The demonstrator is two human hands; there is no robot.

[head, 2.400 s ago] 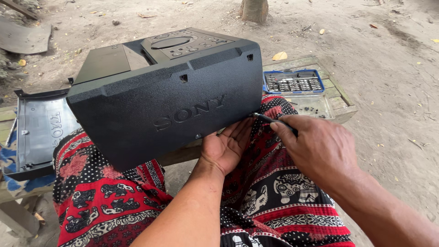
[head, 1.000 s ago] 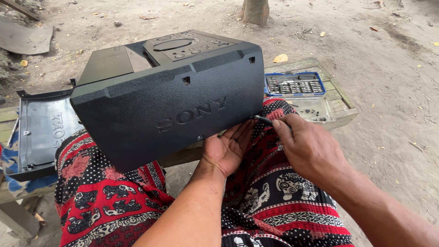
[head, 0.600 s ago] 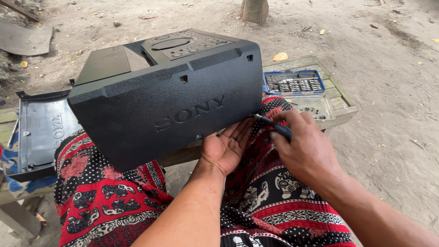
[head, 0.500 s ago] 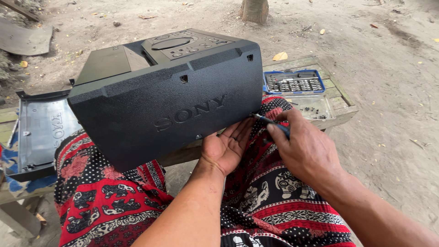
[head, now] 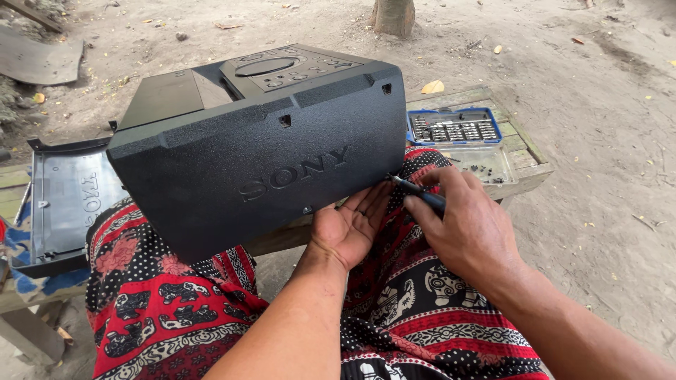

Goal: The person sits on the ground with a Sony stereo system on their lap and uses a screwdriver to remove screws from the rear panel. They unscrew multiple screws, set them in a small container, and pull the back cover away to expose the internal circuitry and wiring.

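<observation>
Far to the left of both hands, a grey plastic panel [head: 67, 204] lies on the wooden bench [head: 524, 158]. A black speaker box [head: 260, 148] rests tilted on the person's lap, over red patterned trousers [head: 162, 309]. The left hand [head: 348, 225] lies palm up under the box's lower right edge, its fingers [head: 366, 204] spread loosely apart and touching the casing. Just right of them, the right hand [head: 468, 225] has its fingers [head: 429, 211] clamped together on a thin dark screwdriver [head: 415, 191], whose tip meets the box's bottom right corner. Beyond those fingers, a blue bit case [head: 454, 127] sits open on the bench beside a clear tray [head: 482, 163]
</observation>
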